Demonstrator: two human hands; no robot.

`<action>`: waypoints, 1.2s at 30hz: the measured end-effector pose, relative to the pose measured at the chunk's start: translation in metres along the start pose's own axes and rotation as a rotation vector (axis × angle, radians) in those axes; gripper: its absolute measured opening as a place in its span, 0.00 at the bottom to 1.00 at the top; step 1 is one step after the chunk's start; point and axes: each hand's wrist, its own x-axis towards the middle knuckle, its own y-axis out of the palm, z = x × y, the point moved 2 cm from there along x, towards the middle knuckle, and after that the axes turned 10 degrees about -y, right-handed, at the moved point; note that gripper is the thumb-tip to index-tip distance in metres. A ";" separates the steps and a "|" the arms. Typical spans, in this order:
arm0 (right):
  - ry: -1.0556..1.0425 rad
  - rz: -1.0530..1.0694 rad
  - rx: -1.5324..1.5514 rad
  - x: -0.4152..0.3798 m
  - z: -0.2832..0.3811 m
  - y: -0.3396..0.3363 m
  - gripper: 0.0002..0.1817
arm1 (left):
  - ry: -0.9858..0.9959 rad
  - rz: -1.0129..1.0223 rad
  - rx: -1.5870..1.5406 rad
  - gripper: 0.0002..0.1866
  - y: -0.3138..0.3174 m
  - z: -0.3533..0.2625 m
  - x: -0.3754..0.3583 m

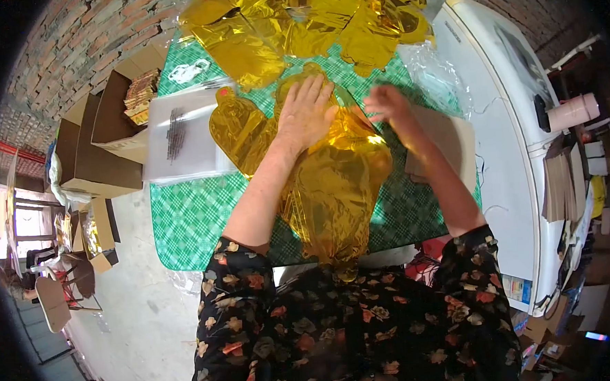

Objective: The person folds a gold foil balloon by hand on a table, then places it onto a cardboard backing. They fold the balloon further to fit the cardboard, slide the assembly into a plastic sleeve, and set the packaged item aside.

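My left hand (305, 116) lies flat, fingers stretched out, on a shiny gold foil balloon (336, 189). This deflated balloon stretches down over the table's near edge toward my body. My right hand (389, 109) is a little blurred, just right of the foil; its fingers are loosely bent and apart, with nothing visible in them. Left of my left forearm lies another flat gold foil balloon (241, 128) with a red spot near its top. More crumpled gold foil balloons (255, 38) spread across the far side of the table.
A green checked cloth (196, 220) covers the table. Clear plastic sleeves (195, 137) lie at left, beside open cardboard boxes (113, 142). Flat cardboard (447, 138) sits under my right forearm, with clear plastic wrap (437, 73) beyond. A white refrigerator (500, 159) borders the right side.
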 end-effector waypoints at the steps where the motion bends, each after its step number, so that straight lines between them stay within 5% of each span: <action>1: 0.057 0.008 -0.056 -0.006 0.002 0.002 0.29 | 0.000 -0.002 0.007 0.34 0.001 0.000 0.000; 5: 0.258 0.092 -0.158 -0.033 0.032 0.014 0.36 | 0.009 -0.025 -0.015 0.32 0.001 0.001 -0.001; 9: 0.075 0.119 -0.376 -0.052 0.005 0.006 0.35 | 0.010 -0.016 0.071 0.32 0.007 0.003 0.002; 16: 0.273 0.198 0.263 -0.049 0.030 0.017 0.28 | 0.098 -0.089 -0.006 0.34 0.007 0.005 0.005; 17: 0.176 0.214 0.005 -0.047 0.024 0.020 0.21 | 0.091 -0.071 -0.008 0.34 0.008 0.006 0.004; 20: -0.535 0.069 -0.764 -0.044 -0.003 0.030 0.16 | 0.095 -0.055 -0.018 0.34 -0.015 -0.002 0.000; 21: -0.401 0.095 -0.843 -0.050 0.003 0.038 0.17 | 0.105 -0.075 -0.023 0.34 -0.015 -0.002 -0.001; 25: -0.672 0.121 -0.964 -0.066 0.004 0.066 0.22 | 0.126 -0.117 0.012 0.35 0.006 0.006 0.008; 36: -0.584 0.193 -1.006 -0.076 0.001 0.080 0.28 | 0.106 -0.029 -0.033 0.33 -0.012 0.003 0.003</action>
